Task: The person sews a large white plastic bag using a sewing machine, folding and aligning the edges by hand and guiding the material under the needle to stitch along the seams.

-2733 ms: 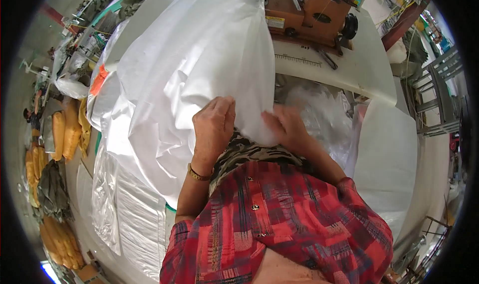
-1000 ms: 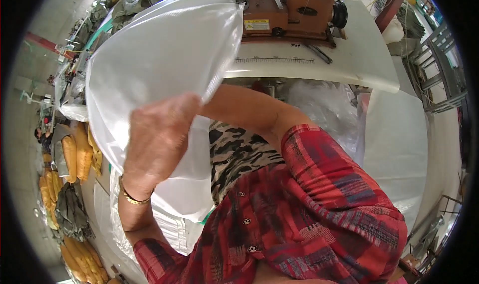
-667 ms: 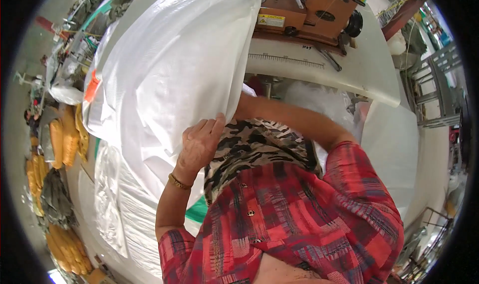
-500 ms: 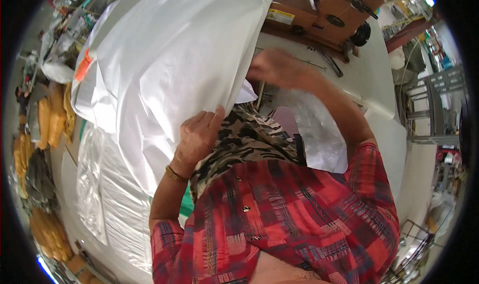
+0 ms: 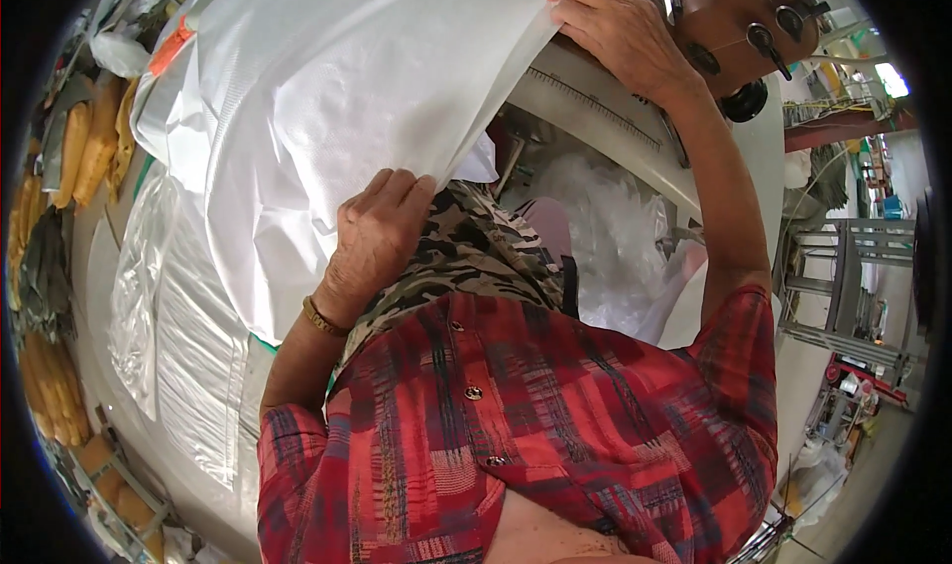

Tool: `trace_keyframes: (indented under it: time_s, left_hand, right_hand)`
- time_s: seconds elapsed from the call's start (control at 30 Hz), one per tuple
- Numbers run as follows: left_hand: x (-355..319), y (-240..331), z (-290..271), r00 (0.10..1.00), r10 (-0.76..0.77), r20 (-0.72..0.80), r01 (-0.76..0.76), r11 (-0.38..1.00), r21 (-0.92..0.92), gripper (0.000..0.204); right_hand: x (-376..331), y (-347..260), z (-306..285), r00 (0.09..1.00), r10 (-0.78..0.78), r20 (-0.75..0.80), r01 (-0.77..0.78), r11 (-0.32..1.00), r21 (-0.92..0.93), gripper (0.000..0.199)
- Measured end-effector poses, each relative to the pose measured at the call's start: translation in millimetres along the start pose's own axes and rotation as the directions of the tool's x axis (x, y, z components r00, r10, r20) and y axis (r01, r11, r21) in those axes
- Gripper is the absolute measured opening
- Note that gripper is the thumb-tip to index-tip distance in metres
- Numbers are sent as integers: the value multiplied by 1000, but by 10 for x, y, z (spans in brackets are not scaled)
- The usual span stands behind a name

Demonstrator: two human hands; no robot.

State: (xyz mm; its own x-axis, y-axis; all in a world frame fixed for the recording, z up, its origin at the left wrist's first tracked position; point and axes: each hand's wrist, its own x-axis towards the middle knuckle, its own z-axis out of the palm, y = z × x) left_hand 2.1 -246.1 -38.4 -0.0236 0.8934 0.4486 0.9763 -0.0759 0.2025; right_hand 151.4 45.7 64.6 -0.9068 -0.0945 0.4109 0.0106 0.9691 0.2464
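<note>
L hand (image 5: 375, 239): fingers (image 5: 392, 185) curled together, pinched on the lower edge of one big white woven sheet (image 5: 327, 98), thumb side hidden behind the fabric; a gold bracelet (image 5: 321, 318) sits on the wrist just below. R hand (image 5: 617, 31): fingers (image 5: 580, 11) bent and close together, clamped over the sheet's upper right edge, pressing it at the front of the sewing machine (image 5: 754, 19). Sheet spans between the 2 hands and runs up and left from both, w/ one orange tag (image 5: 171, 45) at its far upper-left corner. Under the R hand: machine table (image 5: 605, 118), pale, ruler strip along its edge. Below that, right of the L fingers, a heap of clear plastic film (image 5: 610, 237); count of pieces can't tell. Left of the L hand, lower: stack of white sacks wrapped in clear plastic (image 5: 169, 306); number inside can't tell. Far left of both hands: several yellow bundles (image 5: 84, 143) in a row, contents not visible.
</note>
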Motion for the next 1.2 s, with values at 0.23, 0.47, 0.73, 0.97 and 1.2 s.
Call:
trace_keyframes:
  time_s: [0.23,0.47,0.73,0.97,1.2]
  left_hand:
    - [353,218,-43,985,-173,-6,169,968,-187,39]
    - [771,319,55,969,-217,-119,187,957,-222,37]
    - [815,289,-3,980,-167,-112,133,956,-262,23]
    - [1042,218,178,977,-184,-106,157,962,-224,15]
    - [1096,163,317,943,-298,-146,221,892,-394,21]
  right_hand:
    - [49,68,-9,994,-101,-31,100,995,-28,12]
    - [37,222,19,997,-73,26,71,995,68,14]
    - [78,223,-81,989,-126,76,119,989,93,11]
    - [120,196,-104,983,-129,130,120,990,78,11]
    - [86,207,-89,979,-151,138,145,988,54,12]
